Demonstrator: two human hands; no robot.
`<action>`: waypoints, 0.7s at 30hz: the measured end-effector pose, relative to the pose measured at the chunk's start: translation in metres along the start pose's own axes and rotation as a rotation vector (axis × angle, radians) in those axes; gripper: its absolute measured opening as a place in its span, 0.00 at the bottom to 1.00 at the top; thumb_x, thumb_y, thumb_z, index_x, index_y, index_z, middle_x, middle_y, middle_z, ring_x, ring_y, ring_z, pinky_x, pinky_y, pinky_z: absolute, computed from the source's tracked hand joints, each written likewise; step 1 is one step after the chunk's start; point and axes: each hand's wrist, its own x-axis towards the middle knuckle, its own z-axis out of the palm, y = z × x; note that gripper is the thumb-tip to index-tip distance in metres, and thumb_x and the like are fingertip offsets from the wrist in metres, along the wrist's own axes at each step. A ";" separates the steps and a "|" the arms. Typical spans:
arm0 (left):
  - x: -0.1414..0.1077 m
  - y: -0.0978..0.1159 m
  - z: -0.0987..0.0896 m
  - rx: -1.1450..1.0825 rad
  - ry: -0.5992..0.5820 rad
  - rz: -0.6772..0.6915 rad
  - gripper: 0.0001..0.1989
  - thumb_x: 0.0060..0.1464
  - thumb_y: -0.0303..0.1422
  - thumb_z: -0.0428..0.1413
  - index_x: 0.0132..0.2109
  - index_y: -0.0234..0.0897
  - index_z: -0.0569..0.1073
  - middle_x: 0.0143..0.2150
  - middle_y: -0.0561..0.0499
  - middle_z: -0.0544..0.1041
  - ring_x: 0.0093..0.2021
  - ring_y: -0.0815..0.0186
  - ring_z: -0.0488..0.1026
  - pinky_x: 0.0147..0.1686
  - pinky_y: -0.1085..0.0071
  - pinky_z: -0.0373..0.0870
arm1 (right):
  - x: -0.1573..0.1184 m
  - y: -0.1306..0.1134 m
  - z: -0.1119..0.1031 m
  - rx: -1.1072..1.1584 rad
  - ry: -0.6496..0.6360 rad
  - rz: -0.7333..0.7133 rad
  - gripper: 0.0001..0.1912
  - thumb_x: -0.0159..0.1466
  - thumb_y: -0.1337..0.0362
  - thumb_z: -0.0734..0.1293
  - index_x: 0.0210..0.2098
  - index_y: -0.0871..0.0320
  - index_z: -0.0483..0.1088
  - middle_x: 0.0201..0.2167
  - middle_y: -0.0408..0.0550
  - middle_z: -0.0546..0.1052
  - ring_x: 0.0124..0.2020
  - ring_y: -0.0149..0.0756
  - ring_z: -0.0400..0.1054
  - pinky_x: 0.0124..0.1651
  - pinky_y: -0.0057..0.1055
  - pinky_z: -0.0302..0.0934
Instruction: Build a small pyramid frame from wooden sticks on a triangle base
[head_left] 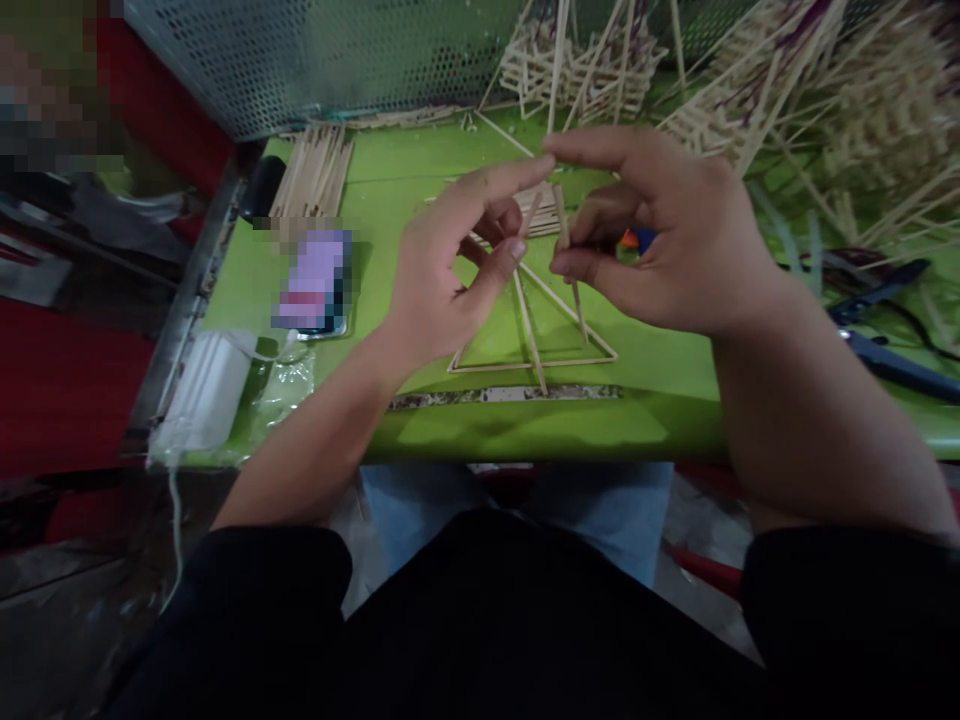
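A green table (664, 390) spreads beneath the person's right hand (667, 230) and left hand (457, 260), index fingertips close together. Below them lies a triangular wooden frame (495, 367). Each hand's narrow thumb-and-finger pinch holds sticks: the right stick (580, 312) and left stick (529, 328) slant down from the grips.

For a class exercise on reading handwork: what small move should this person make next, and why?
Probably ease the right hand slightly toward the left hand, bringing the right stick nearer the left stick: each seems pinched between thumb and fingers, a narrow gap separates the two thumbs, and the index fingertips are already close together beyond it.
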 end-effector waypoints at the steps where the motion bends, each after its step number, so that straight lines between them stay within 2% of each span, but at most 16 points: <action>1: 0.000 0.000 0.000 0.011 -0.006 0.012 0.26 0.79 0.57 0.54 0.75 0.58 0.73 0.49 0.48 0.82 0.46 0.57 0.87 0.41 0.63 0.85 | 0.000 -0.001 -0.001 -0.011 -0.009 0.000 0.40 0.72 0.60 0.78 0.80 0.35 0.68 0.44 0.42 0.87 0.49 0.50 0.84 0.60 0.51 0.80; 7: 0.008 0.004 0.003 0.013 0.056 0.121 0.20 0.80 0.50 0.54 0.70 0.59 0.80 0.44 0.48 0.81 0.40 0.60 0.83 0.33 0.67 0.82 | 0.001 -0.001 -0.003 -0.072 -0.053 0.012 0.42 0.71 0.55 0.80 0.81 0.34 0.67 0.44 0.42 0.88 0.47 0.51 0.84 0.60 0.51 0.80; 9: 0.009 0.003 0.002 0.011 0.055 0.168 0.20 0.79 0.52 0.54 0.70 0.59 0.79 0.43 0.48 0.80 0.39 0.61 0.83 0.32 0.68 0.81 | 0.001 -0.002 -0.002 -0.030 -0.051 0.018 0.42 0.70 0.56 0.81 0.80 0.34 0.69 0.43 0.42 0.87 0.46 0.50 0.83 0.60 0.50 0.79; 12: 0.005 0.002 -0.001 0.043 0.007 0.111 0.24 0.78 0.57 0.54 0.72 0.58 0.78 0.46 0.48 0.81 0.41 0.60 0.85 0.34 0.67 0.84 | 0.000 -0.006 -0.001 0.003 -0.028 0.030 0.41 0.69 0.57 0.81 0.78 0.34 0.71 0.43 0.43 0.86 0.47 0.51 0.82 0.60 0.50 0.77; 14: 0.001 0.004 -0.003 0.057 0.007 0.021 0.25 0.79 0.57 0.54 0.73 0.58 0.77 0.48 0.48 0.81 0.43 0.59 0.86 0.38 0.64 0.87 | 0.000 -0.011 -0.003 -0.028 0.003 0.037 0.34 0.70 0.57 0.81 0.73 0.36 0.75 0.44 0.45 0.85 0.49 0.53 0.81 0.60 0.50 0.76; 17: -0.004 0.008 -0.005 0.014 0.027 0.001 0.25 0.78 0.57 0.56 0.74 0.60 0.75 0.49 0.48 0.81 0.46 0.57 0.87 0.44 0.59 0.88 | 0.000 -0.018 -0.013 -0.110 0.030 0.007 0.10 0.75 0.53 0.75 0.55 0.42 0.83 0.43 0.48 0.84 0.47 0.52 0.78 0.57 0.49 0.73; 18: -0.005 0.010 -0.006 -0.006 0.019 0.005 0.26 0.78 0.58 0.56 0.74 0.60 0.75 0.49 0.48 0.81 0.49 0.56 0.88 0.46 0.58 0.89 | -0.001 -0.019 -0.016 -0.129 -0.006 -0.025 0.06 0.77 0.53 0.73 0.50 0.43 0.82 0.42 0.49 0.83 0.45 0.51 0.77 0.55 0.49 0.72; 19: -0.006 0.012 -0.007 -0.020 0.009 0.003 0.26 0.78 0.59 0.56 0.74 0.61 0.75 0.49 0.48 0.81 0.51 0.55 0.88 0.48 0.57 0.89 | -0.002 -0.019 -0.019 -0.144 -0.080 -0.064 0.07 0.78 0.53 0.70 0.47 0.44 0.81 0.42 0.48 0.83 0.44 0.50 0.77 0.53 0.48 0.71; 21: -0.007 0.015 -0.010 -0.030 0.003 -0.020 0.24 0.79 0.57 0.55 0.74 0.61 0.76 0.50 0.48 0.82 0.53 0.54 0.88 0.48 0.57 0.89 | -0.006 -0.017 -0.020 -0.161 -0.327 -0.122 0.08 0.78 0.56 0.68 0.49 0.46 0.81 0.45 0.47 0.84 0.43 0.47 0.77 0.49 0.46 0.70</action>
